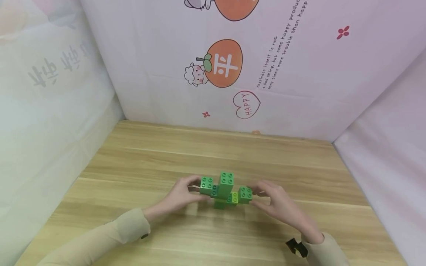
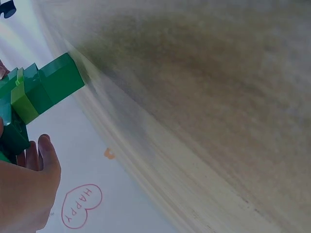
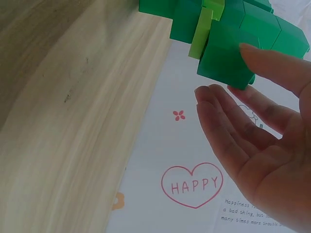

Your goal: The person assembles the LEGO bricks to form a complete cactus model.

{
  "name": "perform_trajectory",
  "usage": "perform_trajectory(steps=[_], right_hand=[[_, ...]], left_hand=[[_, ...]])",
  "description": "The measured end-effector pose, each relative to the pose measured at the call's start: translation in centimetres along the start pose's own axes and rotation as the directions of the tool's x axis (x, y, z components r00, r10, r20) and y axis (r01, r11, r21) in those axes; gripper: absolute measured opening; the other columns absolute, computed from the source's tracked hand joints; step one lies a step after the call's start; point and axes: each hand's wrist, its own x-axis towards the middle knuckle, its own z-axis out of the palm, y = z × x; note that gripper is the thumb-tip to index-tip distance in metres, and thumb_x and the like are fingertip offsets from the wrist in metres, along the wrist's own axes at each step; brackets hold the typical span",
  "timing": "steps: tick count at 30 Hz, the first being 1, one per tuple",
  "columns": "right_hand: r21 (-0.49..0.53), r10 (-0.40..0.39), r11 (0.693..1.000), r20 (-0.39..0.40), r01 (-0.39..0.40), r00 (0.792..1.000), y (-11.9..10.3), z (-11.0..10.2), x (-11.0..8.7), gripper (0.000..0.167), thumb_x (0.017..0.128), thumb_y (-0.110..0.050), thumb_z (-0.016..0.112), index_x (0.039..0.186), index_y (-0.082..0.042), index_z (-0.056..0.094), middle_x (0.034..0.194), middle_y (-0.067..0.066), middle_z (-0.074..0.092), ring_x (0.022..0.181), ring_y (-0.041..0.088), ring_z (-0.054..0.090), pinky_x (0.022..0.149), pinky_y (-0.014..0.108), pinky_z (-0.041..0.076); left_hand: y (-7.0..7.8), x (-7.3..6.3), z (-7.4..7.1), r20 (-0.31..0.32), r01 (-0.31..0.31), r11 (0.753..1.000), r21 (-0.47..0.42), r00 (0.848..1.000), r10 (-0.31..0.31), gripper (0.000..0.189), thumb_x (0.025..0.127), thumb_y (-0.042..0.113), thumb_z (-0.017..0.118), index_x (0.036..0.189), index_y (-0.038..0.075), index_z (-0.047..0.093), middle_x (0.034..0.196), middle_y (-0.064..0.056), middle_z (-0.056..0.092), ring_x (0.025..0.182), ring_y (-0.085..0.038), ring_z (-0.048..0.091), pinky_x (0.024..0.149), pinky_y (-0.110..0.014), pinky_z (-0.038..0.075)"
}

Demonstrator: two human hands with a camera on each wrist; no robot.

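Observation:
A cactus-shaped build of green toy building bricks (image 1: 225, 188) stands upright between both hands, over the wooden tabletop. It has a tall middle column, a raised brick on either side and a lime-green piece (image 1: 235, 197) in its right arm. My left hand (image 1: 179, 194) holds the left side brick (image 1: 206, 186), thumb on the near side and fingers behind. On the other side, my right hand (image 1: 277, 201) pinches the right side brick (image 1: 245, 194); in the right wrist view its thumb (image 3: 272, 63) lies against the brick's face. Whether the base touches the table I cannot tell.
The wood-grain table (image 1: 159, 147) reaches back to a white printed cloth (image 1: 159, 74) hung as a wall. Cloth also hangs along the left and right sides. A black item (image 1: 297, 247) sits at the right sleeve.

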Motion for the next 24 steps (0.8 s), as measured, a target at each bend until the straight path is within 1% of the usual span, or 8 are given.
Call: perform_trajectory(steps=[5,10,14,17,22,24], right_hand=[[0.02,0.017,1.0,-0.002,-0.017,1.0,0.03,0.14,-0.02,0.04,0.08,-0.002,0.078,0.118,-0.007,0.064,0.106,0.003,0.072,0.093,0.016,0.07,0.08,0.038,0.064],[0.045,0.042,0.998,0.001,-0.042,0.999,0.1,0.26,-0.08,0.043,0.081,-0.003,0.078,0.12,-0.004,0.063,0.109,0.005,0.073,0.095,0.017,0.071,0.081,0.039,0.063],[0.064,0.079,0.995,0.006,-0.08,0.997,0.17,0.33,-0.15,0.043,0.081,-0.006,0.078,0.121,-0.006,0.062,0.108,0.004,0.074,0.095,0.016,0.071,0.083,0.039,0.063],[0.071,0.092,0.993,0.006,-0.092,0.996,0.17,0.36,-0.18,0.04,0.082,-0.007,0.078,0.119,-0.009,0.063,0.107,0.003,0.074,0.095,0.016,0.072,0.083,0.04,0.063],[0.082,0.1,0.992,0.001,-0.1,0.995,0.29,0.37,-0.19,0.039,0.081,-0.007,0.079,0.117,-0.008,0.064,0.105,0.003,0.074,0.095,0.015,0.071,0.084,0.041,0.063],[0.084,0.107,0.991,0.0,-0.107,0.994,0.41,0.38,-0.2,0.038,0.081,-0.007,0.078,0.117,-0.009,0.064,0.105,0.003,0.074,0.095,0.015,0.071,0.085,0.041,0.062]], left_hand=[[0.06,-0.11,-0.05,-0.015,-0.008,1.0,0.012,1.0,0.008,0.051,0.076,0.015,0.084,0.123,0.009,0.064,0.116,-0.011,0.072,0.104,-0.023,0.07,0.091,-0.022,0.058],[-0.05,-0.25,-0.11,-0.022,-0.039,0.999,0.035,0.999,0.04,0.049,0.077,0.015,0.083,0.122,0.009,0.064,0.117,-0.009,0.071,0.107,-0.023,0.069,0.094,-0.023,0.057],[-0.08,-0.37,-0.19,-0.028,-0.06,0.997,0.052,0.998,0.062,0.048,0.078,0.015,0.083,0.122,0.01,0.064,0.119,-0.008,0.07,0.108,-0.023,0.068,0.097,-0.024,0.056],[-0.03,-0.45,-0.22,-0.031,-0.068,0.996,0.056,0.997,0.069,0.047,0.079,0.014,0.082,0.122,0.01,0.063,0.119,-0.008,0.07,0.108,-0.023,0.068,0.098,-0.025,0.056],[-0.02,-0.46,-0.21,-0.038,-0.078,0.994,0.07,0.996,0.081,0.045,0.079,0.013,0.081,0.121,0.008,0.064,0.118,-0.01,0.071,0.106,-0.022,0.069,0.097,-0.025,0.057],[-0.01,-0.41,-0.22,-0.036,-0.082,0.994,0.074,0.996,0.085,0.044,0.08,0.014,0.081,0.12,0.006,0.064,0.117,-0.011,0.071,0.104,-0.022,0.07,0.097,-0.026,0.057]])
